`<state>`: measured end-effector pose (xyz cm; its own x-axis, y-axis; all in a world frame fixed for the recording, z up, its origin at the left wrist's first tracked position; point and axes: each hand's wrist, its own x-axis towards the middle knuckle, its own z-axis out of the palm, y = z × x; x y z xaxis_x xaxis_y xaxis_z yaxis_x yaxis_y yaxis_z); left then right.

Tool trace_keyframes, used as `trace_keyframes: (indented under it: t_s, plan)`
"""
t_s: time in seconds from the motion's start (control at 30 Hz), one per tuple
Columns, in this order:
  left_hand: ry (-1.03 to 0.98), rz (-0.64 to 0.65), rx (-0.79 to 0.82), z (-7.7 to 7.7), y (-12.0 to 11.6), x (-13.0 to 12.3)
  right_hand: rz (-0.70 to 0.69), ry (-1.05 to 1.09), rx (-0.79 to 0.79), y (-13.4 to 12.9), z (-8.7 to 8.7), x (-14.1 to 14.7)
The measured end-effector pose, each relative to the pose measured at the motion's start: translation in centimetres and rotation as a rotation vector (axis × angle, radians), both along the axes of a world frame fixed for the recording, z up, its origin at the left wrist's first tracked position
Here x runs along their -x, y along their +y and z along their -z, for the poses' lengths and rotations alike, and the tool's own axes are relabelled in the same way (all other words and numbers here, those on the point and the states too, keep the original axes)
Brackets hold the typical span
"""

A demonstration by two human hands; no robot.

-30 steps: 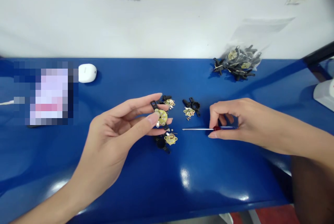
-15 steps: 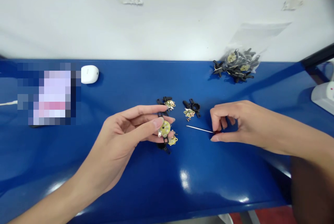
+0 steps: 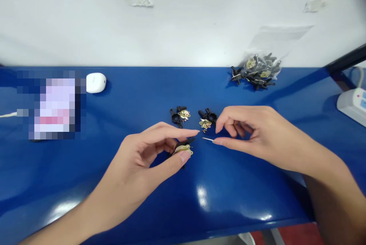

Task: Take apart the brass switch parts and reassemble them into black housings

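My left hand [image 3: 143,157] pinches a brass disc part [image 3: 182,149] between thumb and fingertips, turned nearly edge-on. A black plastic piece [image 3: 190,140] shows just past it, and I cannot tell if it is held. My right hand [image 3: 251,134] curls around a thin screwdriver, whose steel shaft [image 3: 207,139] pokes out by the thumb, its handle hidden. Between the hands, on the blue bench [image 3: 217,199], lie two small groups of black brackets and brass discs [image 3: 180,115] [image 3: 207,121].
A clear plastic bag of black and brass parts [image 3: 256,73] lies at the back of the bench, against a white wall [image 3: 183,20]. A white rounded object [image 3: 96,82] and a pixelated item [image 3: 51,104] are at the left. A white power strip [image 3: 353,102] is at the right.
My left hand has moved down and right, and the brass disc has turned edge-on. My right hand has moved left, and the screwdriver's red handle is now hidden.
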<state>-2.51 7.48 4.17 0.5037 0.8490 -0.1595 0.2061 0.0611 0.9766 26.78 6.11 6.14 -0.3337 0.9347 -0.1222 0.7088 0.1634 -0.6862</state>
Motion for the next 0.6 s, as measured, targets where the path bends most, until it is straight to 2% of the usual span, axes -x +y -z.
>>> trace_keyframes:
  t_s: [0.2,0.43,0.6]
  plan:
    - [-0.035,-0.039,-0.085,-0.3,-0.6,-0.5,-0.113,-0.126,0.022,0.3,0.8,-0.3]
    - [-0.060,-0.014,-0.111,-0.1,0.1,-0.3,-0.124,-0.156,0.099,0.4,0.6,-0.5]
    - [-0.079,0.047,-0.079,-0.2,0.2,-0.5,-0.116,-0.104,0.071,0.5,0.2,-1.2]
